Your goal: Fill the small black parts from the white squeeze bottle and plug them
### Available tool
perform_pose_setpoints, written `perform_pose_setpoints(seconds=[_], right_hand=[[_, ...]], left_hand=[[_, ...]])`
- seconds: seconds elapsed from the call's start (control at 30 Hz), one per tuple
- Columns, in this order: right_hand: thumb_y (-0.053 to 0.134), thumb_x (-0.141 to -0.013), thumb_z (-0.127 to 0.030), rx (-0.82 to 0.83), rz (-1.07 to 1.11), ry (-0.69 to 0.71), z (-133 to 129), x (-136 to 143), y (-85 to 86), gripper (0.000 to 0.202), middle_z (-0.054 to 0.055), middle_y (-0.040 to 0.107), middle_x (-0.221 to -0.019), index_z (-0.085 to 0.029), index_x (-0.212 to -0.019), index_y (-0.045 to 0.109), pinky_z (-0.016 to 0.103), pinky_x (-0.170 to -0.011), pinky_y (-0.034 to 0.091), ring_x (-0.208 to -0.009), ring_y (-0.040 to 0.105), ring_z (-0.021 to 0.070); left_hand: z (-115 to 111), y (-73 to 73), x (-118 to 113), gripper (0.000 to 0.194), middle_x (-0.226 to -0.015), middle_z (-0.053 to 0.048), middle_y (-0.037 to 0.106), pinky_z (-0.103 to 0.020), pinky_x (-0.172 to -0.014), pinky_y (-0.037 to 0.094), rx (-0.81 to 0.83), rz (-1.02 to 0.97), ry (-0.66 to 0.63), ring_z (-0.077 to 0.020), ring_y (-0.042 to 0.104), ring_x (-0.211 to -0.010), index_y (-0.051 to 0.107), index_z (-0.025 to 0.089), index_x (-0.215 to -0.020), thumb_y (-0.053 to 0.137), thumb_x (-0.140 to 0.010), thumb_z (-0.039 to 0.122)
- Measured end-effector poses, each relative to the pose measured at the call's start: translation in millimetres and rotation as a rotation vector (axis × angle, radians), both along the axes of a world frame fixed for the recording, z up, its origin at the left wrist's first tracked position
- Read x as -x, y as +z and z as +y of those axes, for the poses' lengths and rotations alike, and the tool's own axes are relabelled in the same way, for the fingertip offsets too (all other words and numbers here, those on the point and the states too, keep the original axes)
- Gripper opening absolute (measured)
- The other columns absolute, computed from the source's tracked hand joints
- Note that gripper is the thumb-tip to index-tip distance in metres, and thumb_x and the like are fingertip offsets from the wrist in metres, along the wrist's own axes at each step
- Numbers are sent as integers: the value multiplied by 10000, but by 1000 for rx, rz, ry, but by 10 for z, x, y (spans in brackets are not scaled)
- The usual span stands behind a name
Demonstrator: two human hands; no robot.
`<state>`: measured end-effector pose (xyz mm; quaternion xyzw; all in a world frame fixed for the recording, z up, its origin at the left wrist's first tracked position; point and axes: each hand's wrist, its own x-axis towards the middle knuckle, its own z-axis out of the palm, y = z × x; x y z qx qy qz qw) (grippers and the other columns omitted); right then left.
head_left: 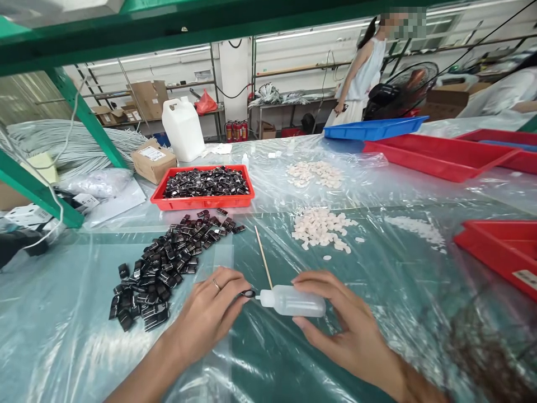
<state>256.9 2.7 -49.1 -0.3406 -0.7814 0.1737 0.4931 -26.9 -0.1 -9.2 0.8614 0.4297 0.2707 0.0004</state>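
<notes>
Green metal posts (pixel 88 117) frame a workroom where a co-worker (pixel 361 73) stands past the far edge of a table (pixel 251 364) covered in clear plastic. A white jug (pixel 182 131) and a blue tray (pixel 373 131) are toward the back.

At the near side, the person's left hand (pixel 212 305) pinches a small black part (pixel 248 293) between thumb and fingertips, closed tight on it. The right hand (pixel 348 322) is curled around a bottle (pixel 297 301), fingers over the top and thumb below, spread only as wide as the bottle. The bottle lies level, its nozzle aimed at the part; whether the two touch cannot be told. A thin stick (pixel 263 257) lies on the table just beyond the bottle.

One part appears to be in work. A loose pile (pixel 168 263) of similar parts spreads to the left, and a red tray (pixel 201 203) behind it is heaped with more. Which of these are finished and which are waiting cannot be judged from here. Many white pieces (pixel 321 228) lie loose beyond the stick, with another cluster (pixel 314 174) farther back, so much seems unused. Whether anything has been put on the held part is too small to make out.
</notes>
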Motion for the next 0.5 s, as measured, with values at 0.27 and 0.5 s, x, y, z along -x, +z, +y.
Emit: perform_pose_setpoints(seconds=[0.27, 0.5], right_hand=[[782, -1010, -169, -107, -68, 30, -96, -49, -9, 620, 135, 828, -1223, -436, -1554, 652, 395, -835, 766, -1033, 888, 329], [719, -1018, -82, -239, -86, 8, -131, -39, 47, 527, 134, 845, -1149, -291, -1500, 689, 383, -841, 770, -949, 877, 277]], left_hand=[[19, 74, -27, 124, -1006, -2, 643, -276, -708, 606, -17, -2, -61, -152, 670, -872, 572, 282, -1117, 465, -1061, 308], [7, 61, -49, 130, -979, -11, 641, -272, -695, 588, -45, 15, -77, -147, 650, -840, 597, 261, -1108, 482, -1057, 294]])
